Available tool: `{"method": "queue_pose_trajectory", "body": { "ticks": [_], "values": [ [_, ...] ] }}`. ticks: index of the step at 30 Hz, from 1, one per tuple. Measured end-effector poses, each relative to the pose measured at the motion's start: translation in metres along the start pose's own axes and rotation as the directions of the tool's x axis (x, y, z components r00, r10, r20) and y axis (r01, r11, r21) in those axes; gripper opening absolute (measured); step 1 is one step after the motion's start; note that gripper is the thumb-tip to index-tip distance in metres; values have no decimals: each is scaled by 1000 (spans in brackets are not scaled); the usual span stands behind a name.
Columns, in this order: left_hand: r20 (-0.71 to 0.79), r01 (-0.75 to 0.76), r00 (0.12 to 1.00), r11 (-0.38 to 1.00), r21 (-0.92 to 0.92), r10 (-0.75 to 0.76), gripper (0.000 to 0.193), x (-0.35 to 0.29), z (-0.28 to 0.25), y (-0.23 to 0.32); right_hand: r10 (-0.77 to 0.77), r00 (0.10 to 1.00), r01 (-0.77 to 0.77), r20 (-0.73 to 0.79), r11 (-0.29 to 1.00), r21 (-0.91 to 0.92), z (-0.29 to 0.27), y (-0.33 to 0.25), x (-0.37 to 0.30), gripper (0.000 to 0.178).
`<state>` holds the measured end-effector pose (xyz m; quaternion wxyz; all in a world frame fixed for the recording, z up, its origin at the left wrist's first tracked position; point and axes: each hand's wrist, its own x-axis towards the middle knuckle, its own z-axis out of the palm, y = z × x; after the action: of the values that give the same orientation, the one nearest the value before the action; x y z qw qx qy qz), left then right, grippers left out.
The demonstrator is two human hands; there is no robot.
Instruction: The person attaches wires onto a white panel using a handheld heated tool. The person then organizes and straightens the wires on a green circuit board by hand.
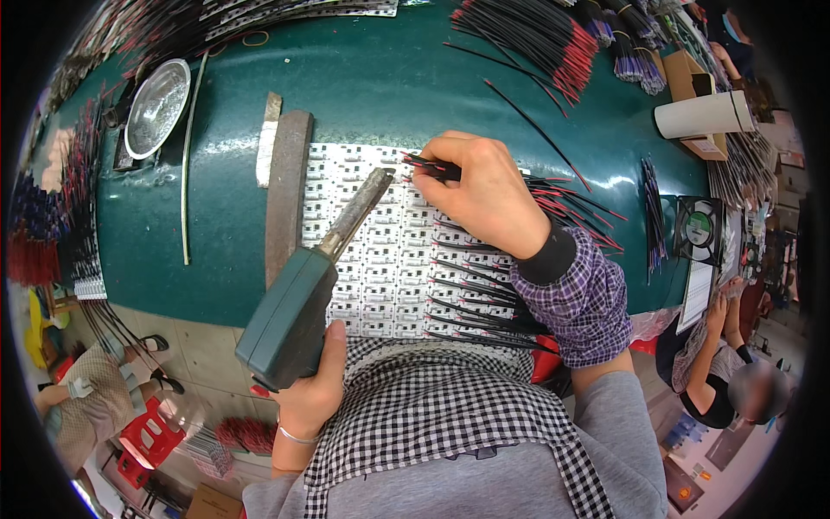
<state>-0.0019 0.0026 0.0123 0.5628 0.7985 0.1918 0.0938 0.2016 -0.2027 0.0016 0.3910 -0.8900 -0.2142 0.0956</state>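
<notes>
Left hand [313, 394] by table [406, 91] near edge, closed round soldering gun [290, 313], tip angled far-right over circuit board [372, 251]. Right hand [488, 192] palm-down, thumb and fingers pinched on black wires [444, 170] near board's far edge. Board lies at table's near edge.

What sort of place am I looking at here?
Probably an electronics assembly workshop: there's a sheet of small circuit boards on a green table, a bundle of black wires with red ends, and a gun-shaped tool in the left hand.
</notes>
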Motion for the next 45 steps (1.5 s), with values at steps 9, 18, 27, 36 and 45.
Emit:
{"method": "queue_pose_trajectory", "body": {
  "ticks": [9, 18, 27, 36, 45],
  "values": [
    [-68, 78, 994, 987, -139, -88, 33, -5, -5, 5, -153, 977, 156, -147, 988, 9, -20, -16, -22, 14],
    [-10, -75, 997, 997, -13, 75, 40, -4, -7, -3, -1, 997, 1, -75, 1000, 7, 7, -11, -24, 18],
    [41, -31, 999, 999, 44, 29, 38, -4, -6, -6, -49, 996, 46, -76, 998, -40, 11, -8, -24, 18],
    [8, 66, 998, 998, -15, -66, 33, -4, -6, 3, 62, 997, -56, -52, 992, 113, 5, -13, -28, 19],
    [48, 56, 997, 998, 39, -58, 38, -5, -5, 3, 42, 998, -44, -43, 998, -49, 11, -11, -25, 19]
  ]
}}
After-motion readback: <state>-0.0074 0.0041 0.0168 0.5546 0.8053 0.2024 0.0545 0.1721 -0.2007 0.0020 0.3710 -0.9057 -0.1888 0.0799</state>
